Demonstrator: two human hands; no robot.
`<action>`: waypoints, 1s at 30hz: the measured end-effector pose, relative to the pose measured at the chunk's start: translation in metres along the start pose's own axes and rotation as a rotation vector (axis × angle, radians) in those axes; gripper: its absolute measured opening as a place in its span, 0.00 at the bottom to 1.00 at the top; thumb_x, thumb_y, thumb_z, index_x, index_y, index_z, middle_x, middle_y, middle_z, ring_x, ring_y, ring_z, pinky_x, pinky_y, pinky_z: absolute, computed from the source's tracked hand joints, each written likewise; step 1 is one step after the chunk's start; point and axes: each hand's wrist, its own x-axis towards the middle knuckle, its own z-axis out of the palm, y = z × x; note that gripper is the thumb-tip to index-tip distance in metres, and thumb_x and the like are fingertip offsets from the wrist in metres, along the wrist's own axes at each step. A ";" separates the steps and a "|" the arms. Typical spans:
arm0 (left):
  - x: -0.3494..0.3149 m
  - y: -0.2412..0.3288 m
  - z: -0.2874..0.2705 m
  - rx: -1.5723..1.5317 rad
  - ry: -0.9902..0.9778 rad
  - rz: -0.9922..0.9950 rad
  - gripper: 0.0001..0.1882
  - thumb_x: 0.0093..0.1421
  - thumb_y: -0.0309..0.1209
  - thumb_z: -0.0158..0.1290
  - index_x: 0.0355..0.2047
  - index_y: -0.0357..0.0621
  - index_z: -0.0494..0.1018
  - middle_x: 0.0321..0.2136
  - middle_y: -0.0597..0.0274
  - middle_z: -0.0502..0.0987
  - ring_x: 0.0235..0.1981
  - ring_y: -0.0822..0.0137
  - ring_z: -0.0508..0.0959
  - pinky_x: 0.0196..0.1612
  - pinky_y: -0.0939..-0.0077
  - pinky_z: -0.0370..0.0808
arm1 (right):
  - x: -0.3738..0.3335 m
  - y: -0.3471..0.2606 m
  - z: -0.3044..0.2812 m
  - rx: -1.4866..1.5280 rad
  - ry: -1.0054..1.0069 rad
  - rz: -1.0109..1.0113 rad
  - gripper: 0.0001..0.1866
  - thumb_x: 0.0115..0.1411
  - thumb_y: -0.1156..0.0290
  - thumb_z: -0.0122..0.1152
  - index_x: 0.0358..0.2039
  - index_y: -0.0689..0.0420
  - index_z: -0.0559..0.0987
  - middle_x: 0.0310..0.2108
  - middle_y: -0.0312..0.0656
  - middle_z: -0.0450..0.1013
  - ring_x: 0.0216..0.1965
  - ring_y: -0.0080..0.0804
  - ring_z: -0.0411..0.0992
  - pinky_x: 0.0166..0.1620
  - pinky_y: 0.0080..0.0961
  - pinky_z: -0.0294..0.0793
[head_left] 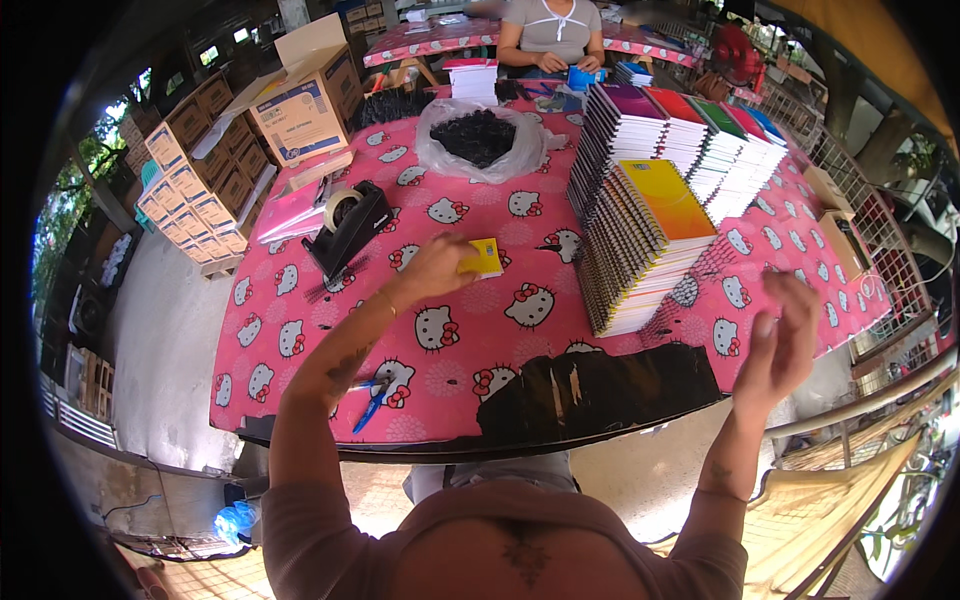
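Observation:
My left hand (440, 267) is over the middle of the table, its fingers closed at the left edge of a small yellow notebook (487, 257). The fingertips are partly hidden there. Off the table's right front side, my right hand (785, 340) is raised with thumb and fingers apart, holding nothing. Between the hands stands a tall stack of spiral notebooks with a yellow-orange cover (668, 200) on top. Behind it are more spiral-bound stacks, with purple (632, 100), red (676, 106) and green (718, 117) covers among them.
A black tape dispenser (350, 230) and blue-handled pliers (371, 405) lie to the left. A plastic bag of black spiral coils (472, 137) sits farther back. Cardboard boxes (303, 105) are piled at the far left. Across the pink table (450, 375), another person (553, 35) handles a blue notebook.

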 end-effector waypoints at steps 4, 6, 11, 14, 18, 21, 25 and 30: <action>-0.056 -0.008 0.036 0.283 0.080 0.072 0.15 0.59 0.27 0.56 0.47 0.37 0.76 0.45 0.54 0.77 0.41 0.52 0.79 0.48 0.62 0.78 | -0.045 -0.024 0.067 0.429 -0.456 0.029 0.18 0.54 0.77 0.68 0.47 0.62 0.81 0.45 0.48 0.75 0.44 0.43 0.75 0.47 0.36 0.76; -0.054 0.015 0.033 0.269 0.176 0.081 0.15 0.59 0.24 0.54 0.47 0.39 0.75 0.38 0.55 0.76 0.39 0.53 0.79 0.46 0.62 0.78 | -0.075 -0.016 0.111 0.493 -0.527 0.083 0.23 0.52 0.78 0.70 0.50 0.59 0.80 0.46 0.49 0.75 0.43 0.45 0.76 0.47 0.33 0.77; -0.051 0.100 0.010 0.078 0.220 0.135 0.12 0.59 0.27 0.55 0.44 0.41 0.76 0.33 0.56 0.76 0.38 0.56 0.80 0.45 0.61 0.77 | -0.158 0.028 0.185 0.502 -0.516 0.529 0.30 0.54 0.79 0.70 0.58 0.58 0.72 0.43 0.46 0.76 0.45 0.36 0.78 0.47 0.29 0.78; -0.057 0.100 0.004 -0.084 0.337 0.155 0.12 0.59 0.27 0.55 0.43 0.39 0.76 0.34 0.53 0.77 0.39 0.51 0.79 0.47 0.59 0.75 | -0.185 0.039 0.184 0.518 -0.644 0.746 0.28 0.56 0.78 0.69 0.56 0.58 0.71 0.40 0.43 0.77 0.44 0.29 0.78 0.46 0.28 0.79; -0.119 -0.073 -0.019 0.374 0.444 -0.558 0.08 0.61 0.28 0.53 0.37 0.39 0.77 0.37 0.49 0.77 0.40 0.49 0.75 0.45 0.58 0.75 | -0.194 0.040 0.193 0.622 -0.553 0.813 0.20 0.58 0.78 0.68 0.50 0.60 0.73 0.41 0.41 0.77 0.43 0.24 0.76 0.44 0.24 0.80; -0.164 -0.120 0.001 0.601 0.323 -0.551 0.08 0.62 0.30 0.53 0.38 0.41 0.76 0.36 0.51 0.75 0.39 0.51 0.75 0.43 0.55 0.74 | -0.191 0.028 0.204 0.798 -0.542 0.921 0.17 0.58 0.78 0.68 0.46 0.61 0.74 0.40 0.40 0.76 0.41 0.22 0.75 0.42 0.21 0.78; -0.142 -0.097 0.008 0.540 0.480 -0.432 0.09 0.65 0.32 0.53 0.41 0.42 0.75 0.35 0.52 0.73 0.37 0.49 0.75 0.39 0.54 0.74 | -0.198 0.038 0.211 0.916 -0.576 1.033 0.16 0.61 0.76 0.67 0.48 0.62 0.74 0.40 0.38 0.76 0.39 0.18 0.74 0.39 0.18 0.75; -0.113 0.017 -0.008 0.061 0.591 -0.483 0.11 0.66 0.31 0.53 0.47 0.44 0.76 0.32 0.55 0.75 0.31 0.51 0.78 0.30 0.58 0.76 | -0.201 0.042 0.214 0.862 -0.639 1.012 0.16 0.64 0.75 0.64 0.53 0.62 0.78 0.42 0.34 0.77 0.38 0.15 0.72 0.40 0.15 0.73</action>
